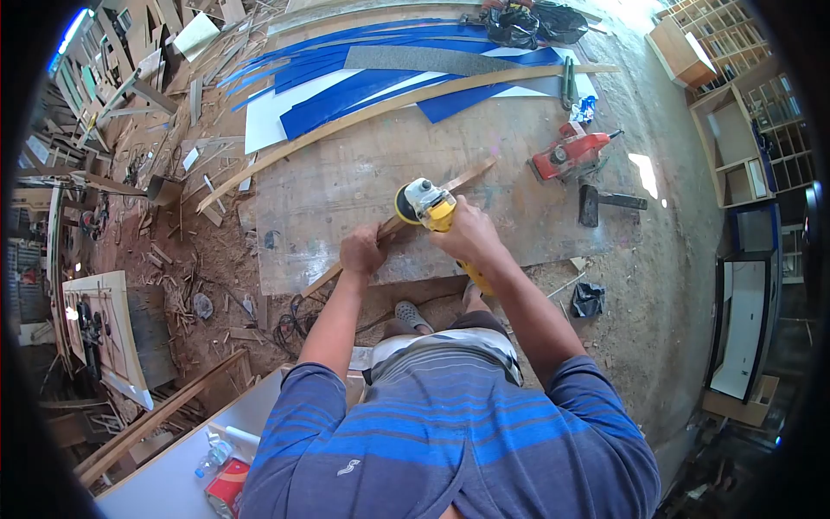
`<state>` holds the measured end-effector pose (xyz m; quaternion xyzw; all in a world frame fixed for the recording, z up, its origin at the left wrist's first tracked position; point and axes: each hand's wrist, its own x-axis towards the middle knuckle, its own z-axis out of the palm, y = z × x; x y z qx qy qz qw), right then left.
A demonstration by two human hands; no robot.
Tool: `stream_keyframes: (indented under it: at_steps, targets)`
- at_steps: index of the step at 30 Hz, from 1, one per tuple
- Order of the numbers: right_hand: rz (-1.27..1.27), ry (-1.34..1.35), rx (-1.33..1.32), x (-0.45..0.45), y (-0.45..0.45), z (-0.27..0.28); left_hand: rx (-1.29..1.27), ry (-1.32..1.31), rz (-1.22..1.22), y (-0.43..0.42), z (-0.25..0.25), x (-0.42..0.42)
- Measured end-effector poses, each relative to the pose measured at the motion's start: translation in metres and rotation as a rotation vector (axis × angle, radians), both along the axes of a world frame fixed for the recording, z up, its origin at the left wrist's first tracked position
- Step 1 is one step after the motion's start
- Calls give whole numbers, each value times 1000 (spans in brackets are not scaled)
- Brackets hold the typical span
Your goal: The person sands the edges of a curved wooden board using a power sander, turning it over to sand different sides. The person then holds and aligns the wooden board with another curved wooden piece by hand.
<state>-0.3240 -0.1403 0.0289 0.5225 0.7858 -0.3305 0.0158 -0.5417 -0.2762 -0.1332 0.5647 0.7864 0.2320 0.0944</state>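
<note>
My right hand [471, 232] is wrapped round the body of a yellow angle grinder [430, 204] with a silver head. Its round disc [405, 205] lies against or just over a narrow wooden strip [472, 175]; I cannot tell whether they touch. Closed on the same strip, left of the disc, is my left hand [362, 249]. The strip runs slantwise over the worn wooden worktable [320, 195], and its near end [320, 283] reaches the table's front edge. Part of the strip is hidden by my left hand and the grinder.
On the table's right lie a red power tool [572, 154] and a hammer [609, 201]. A long curved wooden strip [363, 121] crosses behind, before blue sheets [346, 91] and black plastic bags [512, 24]. Scrap wood covers the ground leftward; a cable [292, 329] lies near my feet.
</note>
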Motion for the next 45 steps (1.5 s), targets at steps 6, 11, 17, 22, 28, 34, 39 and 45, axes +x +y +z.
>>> stream_keyframes:
  at_steps: [6, 11, 17, 22, 28, 34, 39, 45]
  targets:
    - [-83, -13, -25, 17, 28, -3, 0, 13, -18, 1, -5, -2]
    - [-74, 45, -76, 21, 31, -9, -9, 12, -9, 0, -7, -3]
    - [-1, -13, -55, 6, 8, -4, -20, 22, -28, 0, -7, -5]
    - [-100, -14, 9, 17, 27, -13, 12, 30, -25, 1, 2, -1]
    - [-42, 1, -21, 12, 17, -12, 5, 18, -28, 0, -3, -1]
    - [12, -27, -10, -5, -2, 3, -5, 8, -29, 1, 4, 1]
    - [-69, -7, 22, 16, 33, -11, 8, 27, -34, 2, 3, -1]
    - [-189, 23, -101, 44, 75, -40, -31, 22, 6, 3, 14, 4]
